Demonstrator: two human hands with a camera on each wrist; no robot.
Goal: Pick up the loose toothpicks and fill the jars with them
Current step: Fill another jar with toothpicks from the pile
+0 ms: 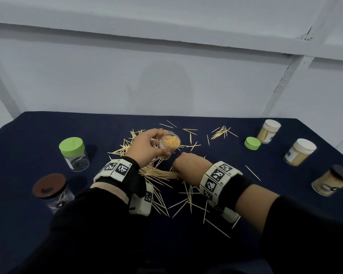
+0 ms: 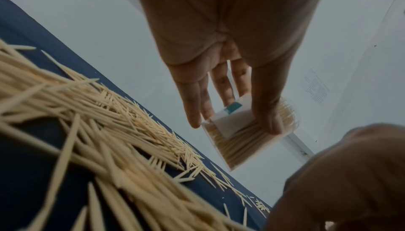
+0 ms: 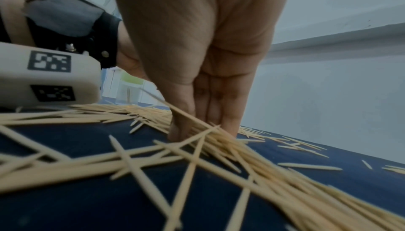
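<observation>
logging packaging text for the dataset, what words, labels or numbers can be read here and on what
None reads as text.
Held jar's label: white with a teal patch, no letters legible.
Lidded jars' labels: too small.
Wall sheet: print blurred.
Wristband squares: coded markers; small characters beside them too small to read.

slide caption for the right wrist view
Right hand gathers pale wooden toothpicks into a bundle on the dark blue tablecloth.

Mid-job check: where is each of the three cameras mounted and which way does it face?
Head: above, looking down on the table; both forearms, left hand, right hand.
Left wrist: low, along the left palm at the open jar it holds.
Right wrist: near the cloth, along the right hand gathering loose toothpicks.
Shared: head and left wrist show the jar; all show toothpicks.
</observation>
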